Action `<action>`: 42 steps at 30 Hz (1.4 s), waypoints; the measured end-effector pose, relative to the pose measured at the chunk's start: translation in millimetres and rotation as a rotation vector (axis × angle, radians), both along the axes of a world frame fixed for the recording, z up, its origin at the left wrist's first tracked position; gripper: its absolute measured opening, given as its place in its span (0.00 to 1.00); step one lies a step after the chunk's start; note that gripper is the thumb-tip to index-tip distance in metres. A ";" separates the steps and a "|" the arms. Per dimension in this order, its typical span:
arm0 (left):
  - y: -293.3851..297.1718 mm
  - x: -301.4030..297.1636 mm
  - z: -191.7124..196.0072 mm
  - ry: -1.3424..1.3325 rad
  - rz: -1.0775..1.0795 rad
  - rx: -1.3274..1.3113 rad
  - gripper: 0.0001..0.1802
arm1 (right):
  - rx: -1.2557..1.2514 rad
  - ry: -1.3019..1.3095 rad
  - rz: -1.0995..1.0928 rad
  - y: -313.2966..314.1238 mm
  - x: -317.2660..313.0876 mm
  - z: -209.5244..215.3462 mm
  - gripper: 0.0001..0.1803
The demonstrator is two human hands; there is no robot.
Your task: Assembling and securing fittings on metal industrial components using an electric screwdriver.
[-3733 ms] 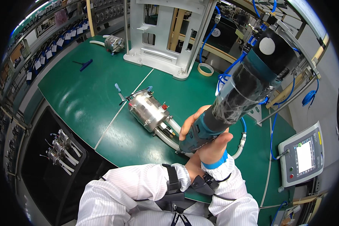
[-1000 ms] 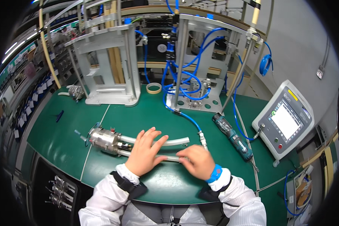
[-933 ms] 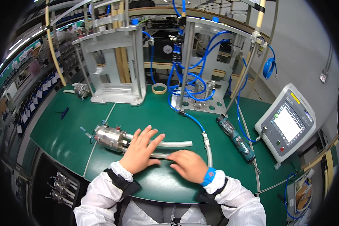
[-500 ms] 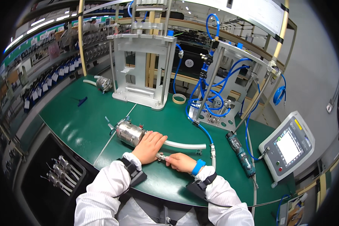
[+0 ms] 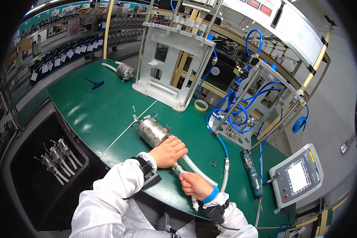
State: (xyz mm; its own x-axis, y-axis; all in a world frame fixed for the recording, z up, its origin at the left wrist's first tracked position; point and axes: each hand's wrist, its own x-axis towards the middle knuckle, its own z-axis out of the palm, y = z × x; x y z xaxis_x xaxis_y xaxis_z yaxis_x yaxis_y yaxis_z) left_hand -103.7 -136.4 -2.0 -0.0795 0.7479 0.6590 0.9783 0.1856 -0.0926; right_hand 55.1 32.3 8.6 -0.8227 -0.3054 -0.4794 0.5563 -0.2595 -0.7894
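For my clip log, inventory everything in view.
tabletop: one, green, centre
bin: one, black, left
steel canisters: five, silver; two on tabletop, three in bin
hoses: several, whitish, at canisters
hose clamp: one, silver, centre
T-handle tool: one, blue, left
tape roll: one, tan, back
fixture frames: two, silver, back
tubing: several, blue, right
power screwdriver: one, teal, right
touchscreen tester: one, grey, right
shelving: several, grey, back left
overhead sheets: count unclear, white, top
sleeves: two, white, bottom
left hand: one, at canister end
right hand: one, gripping hose fitting
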 end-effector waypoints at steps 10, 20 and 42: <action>7.2 17.2 -3.4 -0.016 -0.088 0.008 0.17 | 0.559 0.256 0.055 0.5 28.0 12.5 0.15; 17.2 30.8 -0.1 -0.024 -0.107 0.005 0.16 | 0.633 0.383 0.016 8.0 47.2 6.2 0.16; 27.6 35.8 -4.8 -0.064 -0.081 0.127 0.18 | 1.406 0.881 0.029 3.0 60.0 27.6 0.15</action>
